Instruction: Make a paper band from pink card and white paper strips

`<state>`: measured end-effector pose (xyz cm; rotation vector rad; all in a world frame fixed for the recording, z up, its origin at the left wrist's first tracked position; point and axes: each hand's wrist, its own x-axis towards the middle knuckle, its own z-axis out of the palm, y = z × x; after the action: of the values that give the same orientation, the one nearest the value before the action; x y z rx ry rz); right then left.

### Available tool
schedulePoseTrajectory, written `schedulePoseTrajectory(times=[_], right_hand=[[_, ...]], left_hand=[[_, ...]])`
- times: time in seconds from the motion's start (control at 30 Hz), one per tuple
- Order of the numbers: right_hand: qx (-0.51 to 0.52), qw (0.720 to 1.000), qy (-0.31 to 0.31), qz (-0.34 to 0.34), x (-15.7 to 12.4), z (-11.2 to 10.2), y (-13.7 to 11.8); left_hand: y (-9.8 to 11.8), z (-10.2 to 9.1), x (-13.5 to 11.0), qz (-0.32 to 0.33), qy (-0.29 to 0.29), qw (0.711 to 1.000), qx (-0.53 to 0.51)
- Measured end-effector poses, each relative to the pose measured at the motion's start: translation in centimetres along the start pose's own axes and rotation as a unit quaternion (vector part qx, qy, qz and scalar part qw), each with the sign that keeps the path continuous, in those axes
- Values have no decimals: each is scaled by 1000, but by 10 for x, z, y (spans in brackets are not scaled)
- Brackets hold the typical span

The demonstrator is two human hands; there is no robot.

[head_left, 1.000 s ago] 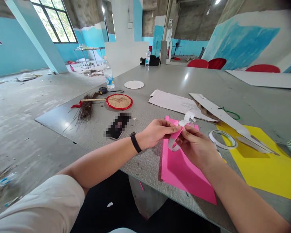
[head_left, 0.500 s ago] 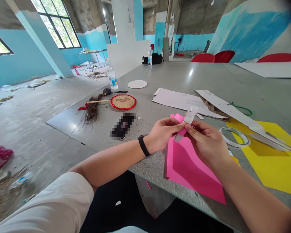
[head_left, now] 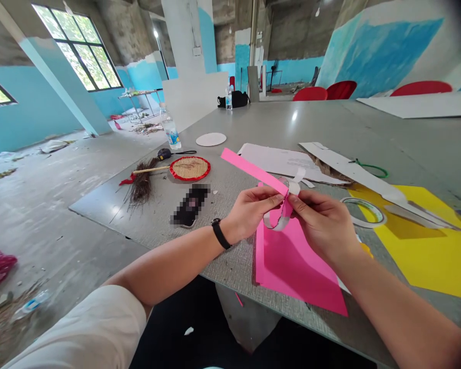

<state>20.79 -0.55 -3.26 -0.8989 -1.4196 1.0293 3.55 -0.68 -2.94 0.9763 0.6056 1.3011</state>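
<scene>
Your left hand [head_left: 248, 214] and right hand [head_left: 320, 225] both pinch the near end of a long, narrow pink paper strip [head_left: 249, 170]; its long axis runs far and left from your fingers [head_left: 272, 197].

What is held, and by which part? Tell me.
The left hand and right hand pinch a pink paper strip at its lower end, beside a pale loop.
</scene>
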Motion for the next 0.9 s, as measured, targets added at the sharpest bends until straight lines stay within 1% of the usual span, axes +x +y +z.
schedulePoseTrajectory(times=[0.1,0.3,0.43,0.53,0.63,0.77,0.9], right_hand=[[-18,1000,6,7,-1,0,-7],[-82,997,3,-2,-2,1,-18],[-137,990,9,5,-2,-2,-19],[-191,981,-9,11,0,-6,-21],[-230,973,-27,0,2,-9,-22],[-258,965,-37,-20,3,-11,-19],[-270,962,-41,-23,4,-11,-15]], left_hand=[[0,-2,2,13,-14,1000,25],[4,-2,4,6,6,999,36],[6,-4,4,-12,14,999,42],[6,-5,3,-21,7,999,49],[3,-4,3,-18,3,998,53],[-2,-4,3,-11,0,999,53],[-4,-1,4,0,18,999,40]])
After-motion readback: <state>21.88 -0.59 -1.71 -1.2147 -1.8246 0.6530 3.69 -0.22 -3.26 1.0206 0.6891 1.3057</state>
